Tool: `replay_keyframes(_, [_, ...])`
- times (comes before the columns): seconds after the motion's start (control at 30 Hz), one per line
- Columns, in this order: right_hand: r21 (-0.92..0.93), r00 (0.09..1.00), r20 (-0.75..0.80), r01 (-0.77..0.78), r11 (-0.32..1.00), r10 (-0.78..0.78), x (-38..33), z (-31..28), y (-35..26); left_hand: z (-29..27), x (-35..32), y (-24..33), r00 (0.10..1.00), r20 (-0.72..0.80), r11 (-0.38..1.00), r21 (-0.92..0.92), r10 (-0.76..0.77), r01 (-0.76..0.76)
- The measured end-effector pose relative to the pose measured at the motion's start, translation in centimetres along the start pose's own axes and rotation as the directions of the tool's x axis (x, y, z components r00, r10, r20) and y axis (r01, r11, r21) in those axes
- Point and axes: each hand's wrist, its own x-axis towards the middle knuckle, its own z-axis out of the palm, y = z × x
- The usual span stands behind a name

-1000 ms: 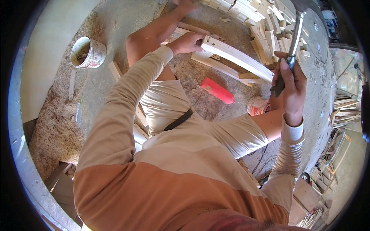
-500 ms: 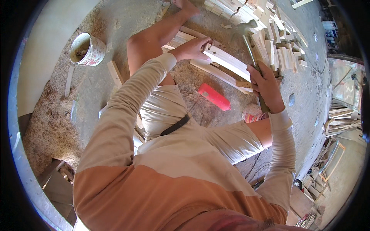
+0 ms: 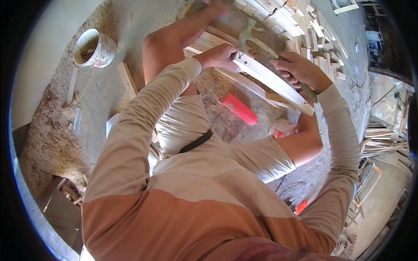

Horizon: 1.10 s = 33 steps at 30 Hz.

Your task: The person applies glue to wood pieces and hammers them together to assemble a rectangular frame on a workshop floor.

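The curved wooden slat (image 3: 272, 82) is the reference piece. It lies across the person's raised knees above the floor (image 3: 109, 26), its long axis running from upper left down to lower right, the lower right end squared off just beside the right forearm.

The left hand (image 3: 222, 56) is clenched over the upper left end of the slat, fingers wrapped on its edge, pinning it in place.

The right hand (image 3: 298, 67) is closed around the handle of a hammer (image 3: 261, 41), gripping it just above the middle of the slat. The hammer's long axis runs roughly parallel to the slat, handle toward the lower right, head pointing to the upper left. The head sits directly over the slat's upper end, close to the left hand's fingertips; whether it touches the wood cannot be told.

Below the slat, between the knees, a red block (image 3: 239, 108) lies on the floor, its long axis also slanting down to the right. Beyond the slat, to the upper right, stacked pale wood pieces (image 3: 300, 21) cover the floor. Well to the left of the slat stands a patterned bucket (image 3: 93, 48).
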Motion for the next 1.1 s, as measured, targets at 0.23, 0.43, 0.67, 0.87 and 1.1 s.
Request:
replay_keyframes(0.23, [-0.016,0.997,0.020,-0.070,0.997,0.070,0.4,-0.3,-1.8,0.0,0.1,-0.3,0.999,-0.011,0.999,-0.003,0.040,-0.040])
replay_keyframes(0.43, [-0.074,0.997,0.029,-0.073,0.995,0.076,0.4,-0.7,-2.1,1.3,0.9,-2.4,1.000,0.014,0.997,-0.068,-0.018,0.019])
replay_keyframes(0.67, [-0.393,0.986,-0.036,0.137,0.909,-0.164,1.2,-1.3,-1.6,1.3,1.1,-0.3,0.995,-0.093,0.979,-0.194,0.038,-0.056])
replay_keyframes(0.87, [-0.768,0.846,-0.072,0.291,0.571,-0.528,2.1,-0.3,1.0,0.4,2.0,-0.5,0.998,-0.028,0.993,-0.101,0.053,-0.056])
replay_keyframes(1.1, [-0.883,0.880,-0.165,0.070,0.464,-0.446,-1.2,5.0,-2.0,0.7,1.9,-1.8,0.986,-0.099,0.978,-0.153,0.131,-0.145])
